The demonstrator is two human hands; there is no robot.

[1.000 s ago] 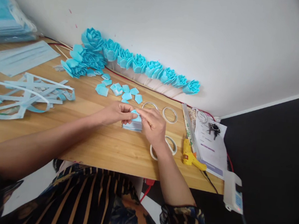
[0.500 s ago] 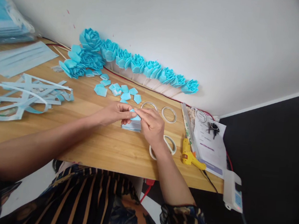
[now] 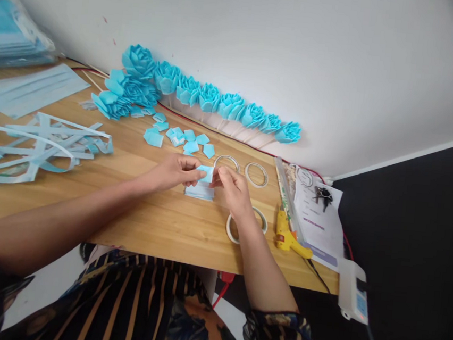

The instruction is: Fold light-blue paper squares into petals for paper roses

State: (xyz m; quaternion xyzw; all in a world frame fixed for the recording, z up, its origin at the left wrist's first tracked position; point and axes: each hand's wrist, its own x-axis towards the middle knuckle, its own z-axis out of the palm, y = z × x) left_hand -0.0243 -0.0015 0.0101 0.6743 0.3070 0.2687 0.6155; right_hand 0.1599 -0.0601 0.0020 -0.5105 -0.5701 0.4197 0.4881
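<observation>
A small light-blue fabric piece is pinched between the thumb and fingers of my left hand. It has a straight right edge. My right hand is closed, its thumb and fingertips drawn together right at that edge; whether they grip the edge or something tiny is hidden. Just below the fingers, a stack of pale blue fabric rectangles lies on the wooden table. Beyond my hands are several loose folded blue petals.
Blue fabric roses on sticks line the wall. Tape rolls lie on the right, near a yellow glue gun, papers and keys. Cut strips, a mask and a bagged mask stack are left.
My right fingers have shifted slightly right, off the top of the blue piece to its edge. More of the piece's surface shows now. My left hand keeps its pinch.
</observation>
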